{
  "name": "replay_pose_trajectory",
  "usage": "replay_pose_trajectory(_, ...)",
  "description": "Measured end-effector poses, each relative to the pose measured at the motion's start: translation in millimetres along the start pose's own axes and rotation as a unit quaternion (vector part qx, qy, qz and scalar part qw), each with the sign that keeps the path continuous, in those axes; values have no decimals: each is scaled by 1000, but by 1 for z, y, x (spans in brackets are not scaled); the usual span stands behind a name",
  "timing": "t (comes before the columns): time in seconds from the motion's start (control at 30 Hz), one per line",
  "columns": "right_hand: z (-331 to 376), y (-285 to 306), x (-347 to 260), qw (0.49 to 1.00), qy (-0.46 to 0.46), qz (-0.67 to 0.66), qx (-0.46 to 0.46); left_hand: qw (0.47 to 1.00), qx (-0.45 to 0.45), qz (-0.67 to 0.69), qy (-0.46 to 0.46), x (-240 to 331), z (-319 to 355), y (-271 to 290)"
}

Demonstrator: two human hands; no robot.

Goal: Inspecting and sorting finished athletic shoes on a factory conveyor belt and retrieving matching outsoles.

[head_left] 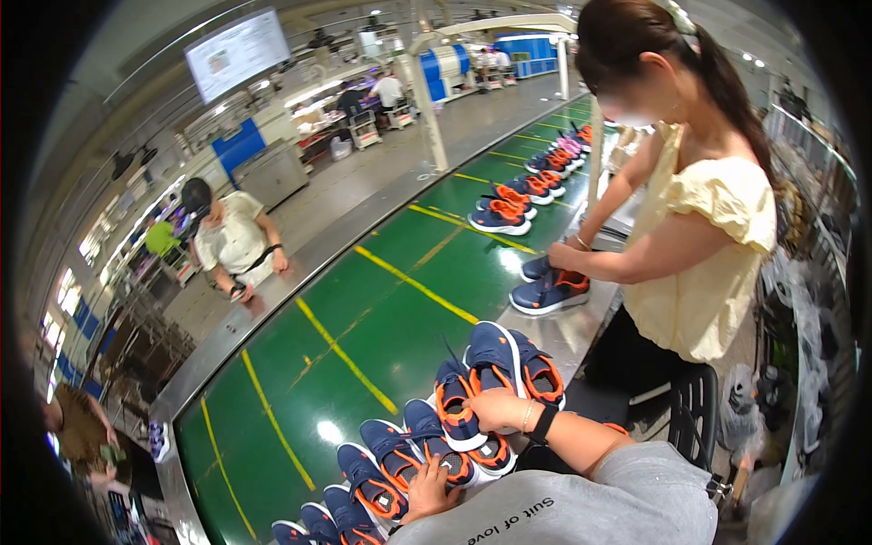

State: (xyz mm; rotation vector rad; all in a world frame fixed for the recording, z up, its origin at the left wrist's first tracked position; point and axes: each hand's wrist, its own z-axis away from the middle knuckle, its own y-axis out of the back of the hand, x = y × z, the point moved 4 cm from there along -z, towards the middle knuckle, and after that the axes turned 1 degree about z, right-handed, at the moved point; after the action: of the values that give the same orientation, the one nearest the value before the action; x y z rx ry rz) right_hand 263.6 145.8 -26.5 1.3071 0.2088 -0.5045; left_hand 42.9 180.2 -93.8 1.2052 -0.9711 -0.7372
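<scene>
My right hand (496, 411) is closed at the heel of a navy sneaker (453, 406) with orange lining, which is tilted and raised over its neighbours. Another navy sneaker (495, 352) leans just beyond that hand, beside a third sneaker (542, 374). Lower down, my left hand (431, 492) has its fingers curled over the heel opening of a navy sneaker (434, 434) in the row. More navy and orange sneakers (368, 481) line the near belt edge to the left. The palm side of each hand is hidden.
A green conveyor belt (336, 282) with yellow cross lines runs from lower left to upper right. At the right, a co-worker (690, 227) handles a sneaker pair (549, 292). Several sneakers (504, 213) stand farther up. Another person (238, 238) sits across the belt. A black chair (692, 409) is close by.
</scene>
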Motion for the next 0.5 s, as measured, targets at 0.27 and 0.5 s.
replay_pose_trajectory(0.27,5,-3,-2,999,25,17,10,999,-11,-19,-27,-4,6,-14)
replay_pose_trajectory(0.5,10,-13,5,1000,1,5,30,999,-1,-5,-45,1,8,-14)
